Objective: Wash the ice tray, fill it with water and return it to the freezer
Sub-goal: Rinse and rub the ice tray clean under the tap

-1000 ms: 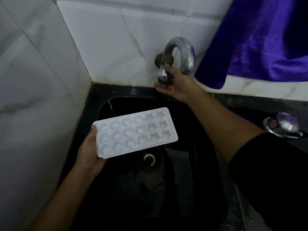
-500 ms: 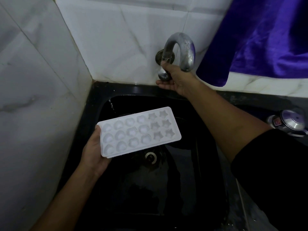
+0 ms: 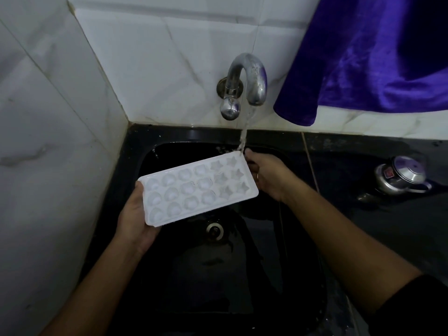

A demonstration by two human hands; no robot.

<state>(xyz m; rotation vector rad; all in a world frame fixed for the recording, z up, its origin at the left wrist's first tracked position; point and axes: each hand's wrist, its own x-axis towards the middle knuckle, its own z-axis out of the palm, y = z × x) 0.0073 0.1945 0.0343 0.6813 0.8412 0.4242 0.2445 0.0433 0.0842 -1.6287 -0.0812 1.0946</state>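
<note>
Home kitchen corner, black sink (image 3: 169, 135) sunk into a dark bench (image 3: 351, 151), steel wall tap (image 3: 252, 76) running above the sink, white tiled walls (image 3: 157, 57) behind, pressure cooker (image 3: 402, 175) right of the sink.

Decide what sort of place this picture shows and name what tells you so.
Probably a home kitchen: a black sink, a wall tap running onto an ice tray, and a steel cooker nearby.

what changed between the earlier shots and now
The right-hand grip let go of the tap handle, came down and now holds the ice tray at its far end. Water now runs onto that end. The left-hand grip still holds the near end over the sink; purple cloth and steel pot unchanged.
</note>
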